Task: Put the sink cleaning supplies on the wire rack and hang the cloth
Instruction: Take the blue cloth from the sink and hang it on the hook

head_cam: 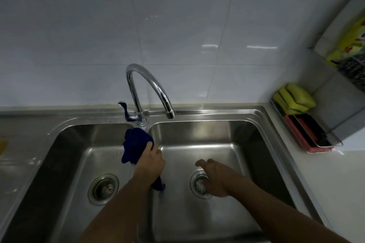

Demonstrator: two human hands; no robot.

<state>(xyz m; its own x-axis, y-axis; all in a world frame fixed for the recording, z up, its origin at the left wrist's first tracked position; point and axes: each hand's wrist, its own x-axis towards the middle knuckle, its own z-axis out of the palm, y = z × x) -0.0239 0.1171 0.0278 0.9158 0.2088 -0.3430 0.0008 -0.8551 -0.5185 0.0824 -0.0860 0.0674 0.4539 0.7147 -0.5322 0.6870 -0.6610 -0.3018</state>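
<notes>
Steel sink (256, 116); wire rack (308, 134) holds sponges (294, 98); left hand (152, 161) grips cloth (136, 144).

L hand (152, 161) fisted, gripping; R hand (214, 175) open, fingers loose.

The sink (262, 116) is grey metal with a soft, brushed shine. The tap (150, 83) is smooth, bright metal, shiny like a mirror. The wall tiles (79, 35) are white, smooth and glossy. The cloth (136, 144) is dark blue, soft and matt. On the right, the sponges (294, 100) look yellow-green and spongy, sitting in a thin wire rack (333, 140). The desk (339, 183) is pale and smooth.
</notes>
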